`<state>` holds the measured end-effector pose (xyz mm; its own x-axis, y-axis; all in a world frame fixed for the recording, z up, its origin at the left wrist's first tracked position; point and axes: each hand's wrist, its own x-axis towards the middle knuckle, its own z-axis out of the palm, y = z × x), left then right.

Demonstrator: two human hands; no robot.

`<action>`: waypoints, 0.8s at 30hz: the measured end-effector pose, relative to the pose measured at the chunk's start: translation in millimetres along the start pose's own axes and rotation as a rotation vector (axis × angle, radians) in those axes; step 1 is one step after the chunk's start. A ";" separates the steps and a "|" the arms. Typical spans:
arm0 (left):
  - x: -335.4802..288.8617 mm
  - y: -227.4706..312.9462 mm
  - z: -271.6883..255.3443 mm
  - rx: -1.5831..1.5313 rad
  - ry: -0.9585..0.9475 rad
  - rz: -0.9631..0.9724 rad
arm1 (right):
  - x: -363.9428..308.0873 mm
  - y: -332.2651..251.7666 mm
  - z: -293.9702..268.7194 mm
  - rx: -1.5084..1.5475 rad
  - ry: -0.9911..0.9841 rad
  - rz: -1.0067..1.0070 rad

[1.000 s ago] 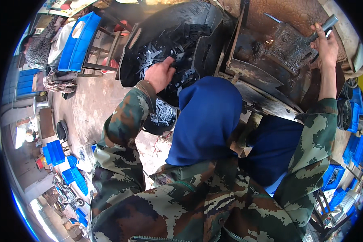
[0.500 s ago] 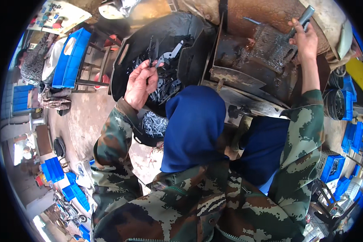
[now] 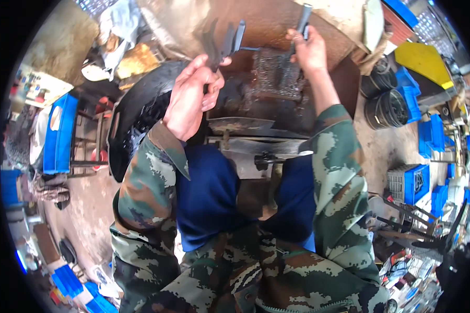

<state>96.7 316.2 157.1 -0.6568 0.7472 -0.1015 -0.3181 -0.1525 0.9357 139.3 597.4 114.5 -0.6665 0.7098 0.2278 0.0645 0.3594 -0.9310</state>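
My left hand [image 3: 189, 99] is raised at the left end of a brown, wet-looking metal work tray [image 3: 235, 107]. Its fingers are closed on several dark, curved metal pieces [image 3: 227, 43] that point up and away from me. My right hand [image 3: 311, 52] is wrapped round a grey rod-like handle [image 3: 304, 20] over the tray's right part. The lower end of that handle is hidden by the fingers. Just left of it, a rough, glistening slab [image 3: 277, 75] lies in the tray. A thin blue-grey strip [image 3: 249, 49] shows beyond the slab.
A black tub [image 3: 122, 125] of dark metal parts stands left of the tray, partly behind my left arm. Blue bins [image 3: 57, 135] stand further left. To the right are black round containers [image 3: 386, 108], a yellow panel [image 3: 423, 65] and a grey crate [image 3: 402, 183].
My left hand has come out from over the black tub to the tray, carrying the dark metal pieces. The view has swung right; my right hand still grips the handle.
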 end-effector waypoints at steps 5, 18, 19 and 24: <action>46.2 15.9 62.5 -0.010 -0.124 0.044 | 2.9 -0.6 -0.2 0.015 0.037 -0.020; 101.8 -46.1 107.8 -0.072 -0.052 0.091 | 1.6 7.4 -11.5 -0.229 0.180 -0.215; 99.7 -47.6 97.1 -0.070 -0.040 0.074 | -0.5 2.5 -4.8 -0.136 0.101 -0.078; 109.2 -51.7 85.4 -0.093 -0.007 -0.062 | 15.2 32.3 -1.2 -0.197 0.115 -0.239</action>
<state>99.8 460.9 126.5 -0.6294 0.7613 -0.1555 -0.4200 -0.1649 0.8924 132.2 620.6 88.2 -0.5928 0.6510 0.4740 0.0665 0.6262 -0.7768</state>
